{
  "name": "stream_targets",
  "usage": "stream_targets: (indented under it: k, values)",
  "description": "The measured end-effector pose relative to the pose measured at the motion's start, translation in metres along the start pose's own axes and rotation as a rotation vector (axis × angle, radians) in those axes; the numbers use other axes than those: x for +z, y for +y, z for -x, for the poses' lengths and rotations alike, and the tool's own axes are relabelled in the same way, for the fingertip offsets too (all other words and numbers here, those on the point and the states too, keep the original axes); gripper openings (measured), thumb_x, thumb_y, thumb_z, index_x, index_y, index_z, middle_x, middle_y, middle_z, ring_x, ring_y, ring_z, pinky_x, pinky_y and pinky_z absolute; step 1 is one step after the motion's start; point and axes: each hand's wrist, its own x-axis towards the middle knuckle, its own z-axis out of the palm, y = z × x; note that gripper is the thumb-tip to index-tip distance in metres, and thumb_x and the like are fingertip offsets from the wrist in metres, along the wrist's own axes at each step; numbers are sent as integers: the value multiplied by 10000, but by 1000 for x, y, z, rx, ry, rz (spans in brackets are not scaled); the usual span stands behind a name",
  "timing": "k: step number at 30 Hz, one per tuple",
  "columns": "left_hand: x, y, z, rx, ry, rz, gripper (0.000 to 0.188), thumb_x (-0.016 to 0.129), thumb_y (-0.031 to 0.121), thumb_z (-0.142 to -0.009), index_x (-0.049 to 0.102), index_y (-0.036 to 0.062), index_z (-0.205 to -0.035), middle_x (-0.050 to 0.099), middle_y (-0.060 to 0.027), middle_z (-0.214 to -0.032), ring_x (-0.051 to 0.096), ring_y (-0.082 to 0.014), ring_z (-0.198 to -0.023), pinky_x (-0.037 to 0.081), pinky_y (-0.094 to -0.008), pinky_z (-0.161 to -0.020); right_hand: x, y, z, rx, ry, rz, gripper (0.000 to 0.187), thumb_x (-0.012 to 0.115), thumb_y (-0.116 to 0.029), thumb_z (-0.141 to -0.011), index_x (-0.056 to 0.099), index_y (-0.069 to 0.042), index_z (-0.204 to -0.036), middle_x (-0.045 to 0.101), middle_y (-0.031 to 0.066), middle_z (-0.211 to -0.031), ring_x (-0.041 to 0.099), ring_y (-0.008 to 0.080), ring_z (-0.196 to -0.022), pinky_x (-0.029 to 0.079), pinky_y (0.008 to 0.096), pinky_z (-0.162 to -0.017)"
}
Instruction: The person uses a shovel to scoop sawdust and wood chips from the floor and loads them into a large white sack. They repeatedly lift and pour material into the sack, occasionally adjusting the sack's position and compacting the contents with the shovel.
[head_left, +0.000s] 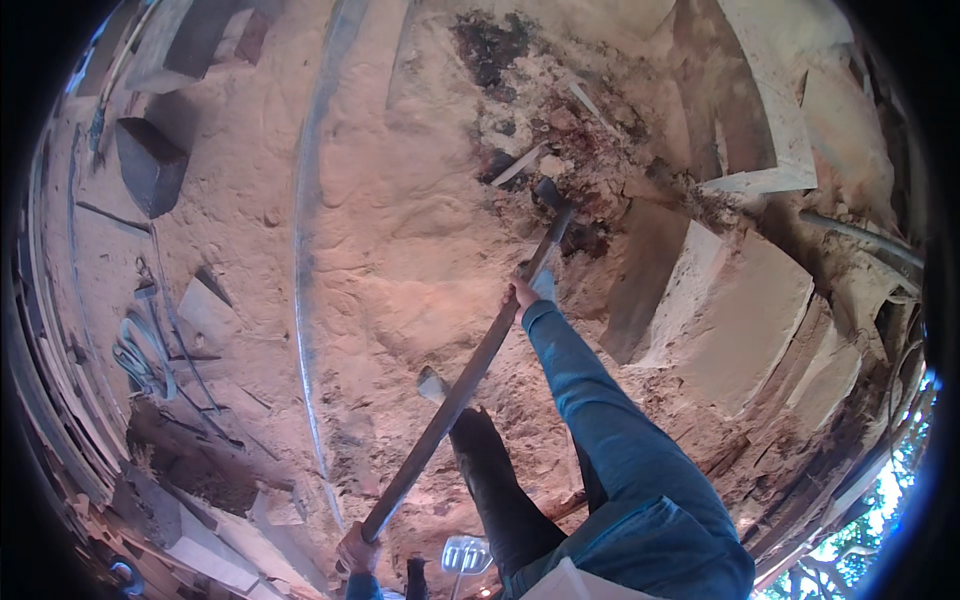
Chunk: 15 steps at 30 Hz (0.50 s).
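Both hands grip 1 long-handled tool (470,365): right hand (520,293) near head, left hand (357,548) at butt; head on sandy ground (400,200).

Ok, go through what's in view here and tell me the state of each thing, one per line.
Right hand: gripping the tool handle high up.
Left hand: gripping the handle's lower end.
Long-handled tool: held slanted, head down on the soil.
Soil: loose, dark and churned near the tool head.
Slabs: leaning, dusted with soil.
Grey block: lying on the ground.
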Motion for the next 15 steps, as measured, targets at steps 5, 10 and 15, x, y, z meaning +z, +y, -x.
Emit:
stream_targets:
  k: [5,10,15]
  values:
    - [82,-40,-19,34,108,-42,206,707,177,-656,534,131,-759,588,-121,-619,601,-350,-575,462,-472,-514,13,18,4,-17,-9,-30,319,632,-340,-869,425,-152,-715,366,-8,-557,409,170,-478,401,366,-494]
    - [123,-81,-9,48,144,-6,270,702,138,-618,531,135,-827,586,-132,-669,590,-359,-587,455,-477,-515,29,26,34,-26,-38,-34,326,636,-325,-867,403,-159,-711,366,-16,-579,391,142,-492,393,338,-508]
    - [103,-111,17,42,200,82,247,703,114,-611,561,127,-812,622,-120,-701,627,-330,-665,490,-442,-572,51,30,114,-133,-96,-6,329,625,-312,-866,386,-151,-708,348,-9,-569,366,147,-483,385,357,-498]
